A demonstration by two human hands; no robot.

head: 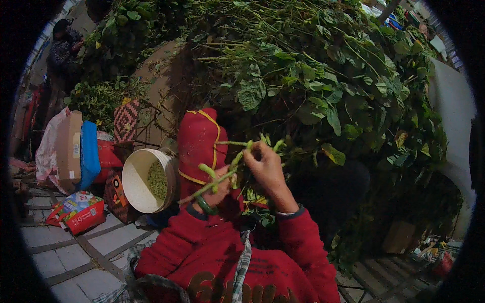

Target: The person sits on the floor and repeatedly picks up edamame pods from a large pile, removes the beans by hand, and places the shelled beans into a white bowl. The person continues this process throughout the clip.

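Note:
My left hand (219, 187), a green bangle at its wrist, is closed around a green stalk (206, 188) that bears plump green pods. Over the upper part of the stalk, my right hand (265, 166) has its thumb and forefinger at the pods (248, 146); whether a pod is pinched between them cannot be told. Both hands are in front of my red-clothed leg with yellow trim (201, 132). Left of the leg, a white plastic bucket (132, 181) leans towards me with many small green pods or beans inside.
A large heap of leafy bean plants (303, 75) spreads ahead and to the right. Left are a blue container (89, 151), a cardboard box (68, 151), a red printed bag (81, 216) and a woven patterned basket (127, 121). Another person (64, 49) is at the far upper left.

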